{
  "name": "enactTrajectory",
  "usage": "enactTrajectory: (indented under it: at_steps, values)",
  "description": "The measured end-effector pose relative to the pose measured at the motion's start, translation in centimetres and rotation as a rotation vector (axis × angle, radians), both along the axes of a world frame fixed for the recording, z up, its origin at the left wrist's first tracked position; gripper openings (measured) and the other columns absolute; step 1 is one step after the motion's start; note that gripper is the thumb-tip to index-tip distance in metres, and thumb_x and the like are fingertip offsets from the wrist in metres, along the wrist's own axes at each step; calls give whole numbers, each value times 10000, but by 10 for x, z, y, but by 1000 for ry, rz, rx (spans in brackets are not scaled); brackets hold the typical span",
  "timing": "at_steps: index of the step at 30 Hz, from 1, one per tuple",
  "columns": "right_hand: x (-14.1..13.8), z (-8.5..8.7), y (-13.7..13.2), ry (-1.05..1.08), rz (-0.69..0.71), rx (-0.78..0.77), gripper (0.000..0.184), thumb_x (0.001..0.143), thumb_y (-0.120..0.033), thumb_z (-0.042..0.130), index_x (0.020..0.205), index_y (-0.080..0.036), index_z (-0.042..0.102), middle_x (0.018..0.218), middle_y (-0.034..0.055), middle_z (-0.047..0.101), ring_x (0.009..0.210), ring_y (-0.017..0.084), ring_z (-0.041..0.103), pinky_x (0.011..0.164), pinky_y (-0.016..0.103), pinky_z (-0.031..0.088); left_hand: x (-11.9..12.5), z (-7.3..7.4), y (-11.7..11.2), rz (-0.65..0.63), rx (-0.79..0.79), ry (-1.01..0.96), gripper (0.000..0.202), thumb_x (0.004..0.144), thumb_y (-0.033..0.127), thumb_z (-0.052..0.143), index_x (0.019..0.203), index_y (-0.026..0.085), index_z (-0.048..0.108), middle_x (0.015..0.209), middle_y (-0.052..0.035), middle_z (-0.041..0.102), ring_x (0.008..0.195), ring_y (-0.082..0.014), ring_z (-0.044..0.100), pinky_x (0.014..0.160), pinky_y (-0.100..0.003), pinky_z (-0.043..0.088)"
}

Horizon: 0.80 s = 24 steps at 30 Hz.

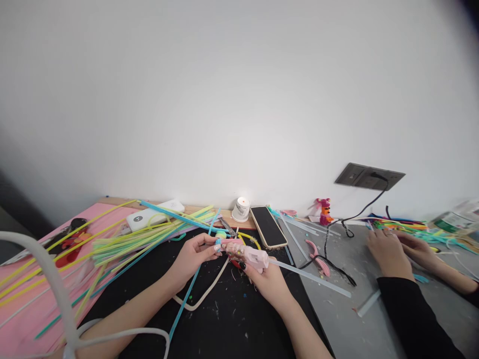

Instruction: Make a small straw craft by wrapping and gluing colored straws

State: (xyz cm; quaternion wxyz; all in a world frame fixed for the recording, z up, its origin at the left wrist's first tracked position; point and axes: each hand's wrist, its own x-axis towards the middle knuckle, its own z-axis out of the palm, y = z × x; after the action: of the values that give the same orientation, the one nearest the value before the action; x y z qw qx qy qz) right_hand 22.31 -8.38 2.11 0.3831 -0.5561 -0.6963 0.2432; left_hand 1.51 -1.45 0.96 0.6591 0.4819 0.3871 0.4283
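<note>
My right hand (270, 285) is wrapped around a pale pink hot glue gun (256, 257). A long translucent glue stick (314, 277) sticks out of its back end toward the right. The gun's nozzle points left, close to the fingertips of my left hand (191, 258). Those fingers pinch a small pipe-cleaner piece (221, 234), light green and blue, partly hidden by the fingers and the nozzle. A blue pipe cleaner (187, 294) runs down past my left hand over the black mat (224, 334).
Bundled pastel pipe cleaners (123, 249) lie left on pink paper (30, 299), beside a white power bank (155, 214). Behind stand a paper cup (241, 209) and a phone (268, 227). A black cord (325, 249) crosses the right side, near another person's hands (389, 252).
</note>
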Motion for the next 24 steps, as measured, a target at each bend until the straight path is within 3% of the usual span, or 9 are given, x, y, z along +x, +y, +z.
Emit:
enactTrajectory:
  at_steps: [5, 11, 17, 20, 24]
  values:
    - [0, 1, 0, -6, -23, 19, 178, 795, -220, 550, 821, -161, 717, 575, -7, 596, 484, 120, 468, 509, 226, 415, 1, 3, 0, -9, 8, 22, 288, 650, 345, 774, 821, 153, 644, 835, -21, 701, 739, -150, 662, 737, -297, 556]
    - [1, -1, 1, 8, -57, 8, 213, 799, -229, 540, 882, -158, 722, 575, 2, 611, 483, 131, 475, 486, 231, 422, 2, 7, -4, -24, 44, 46, 283, 642, 339, 775, 804, 150, 641, 871, -52, 710, 821, -203, 678, 780, -356, 560]
    - [1, 4, 0, 47, 8, -23, 343, 824, -222, 532, 1138, -205, 669, 915, 39, 725, 712, 176, 628, 637, 249, 507, 1, -1, -1, -50, 94, 74, 235, 676, 297, 750, 828, 157, 639, 878, -52, 722, 845, -215, 685, 789, -359, 555]
    - [0, 5, -1, 30, -10, -52, 330, 818, -215, 530, 1111, -195, 682, 807, 30, 714, 637, 163, 604, 577, 237, 492, 0, -4, 1, -60, 113, 64, 209, 703, 281, 731, 842, 160, 632, 871, -43, 718, 859, -209, 687, 792, -343, 555]
    - [-1, 4, -1, 4, -45, -49, 236, 796, -227, 545, 941, -179, 725, 674, 21, 674, 567, 158, 569, 517, 229, 461, 0, -4, 1, -41, 124, 55, 209, 711, 291, 722, 845, 159, 631, 892, -43, 711, 862, -210, 687, 789, -347, 561]
